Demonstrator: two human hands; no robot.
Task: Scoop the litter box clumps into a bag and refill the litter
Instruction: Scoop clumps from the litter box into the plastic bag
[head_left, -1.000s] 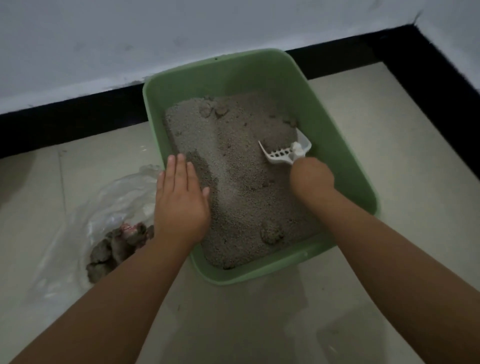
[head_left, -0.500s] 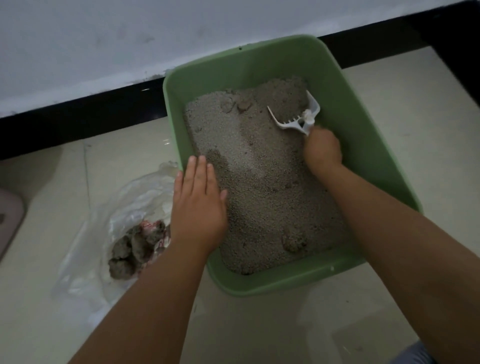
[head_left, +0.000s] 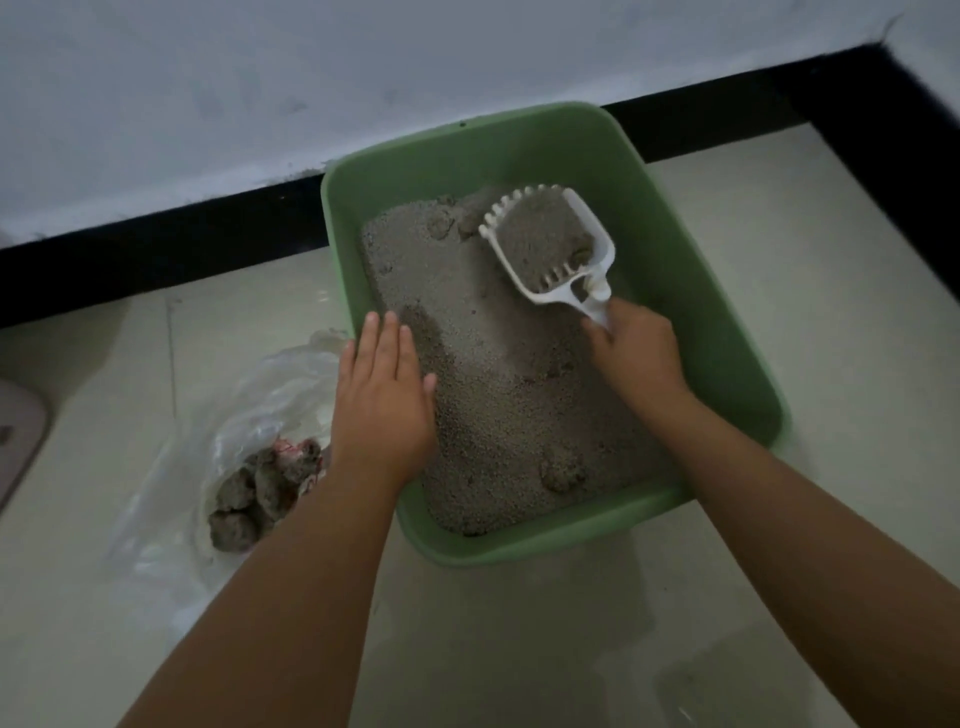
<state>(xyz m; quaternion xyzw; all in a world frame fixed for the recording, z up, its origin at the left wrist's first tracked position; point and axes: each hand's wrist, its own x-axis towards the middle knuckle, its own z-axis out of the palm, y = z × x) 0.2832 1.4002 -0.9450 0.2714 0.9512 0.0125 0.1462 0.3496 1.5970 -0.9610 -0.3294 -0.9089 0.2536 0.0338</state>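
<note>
The white slotted plastic scoop (head_left: 550, 244) is heaped with grey litter and at least one clump, held just above the far end of the green rectangular plastic litter box (head_left: 727, 332); the right hand (head_left: 636, 353) has its fingers wrapped around the thin handle, which looks the sensible place to grip, though a load this full probably makes the stiff, light scoop front-heavy and apt to spill if tipped; loose grains should sift through the slots with a gentle shake. The left hand (head_left: 382, 400) lies flat, fingers straight and together, on the box's left rim (likely steadying it). The clear crumpled plastic bag (head_left: 171, 493), soft and floppy, lies open on the pale tiled floor (head_left: 519, 634) just left of the box, grey clumps (head_left: 260, 488) inside; a white wall (head_left: 260, 78) with dark skirting runs behind.
</note>
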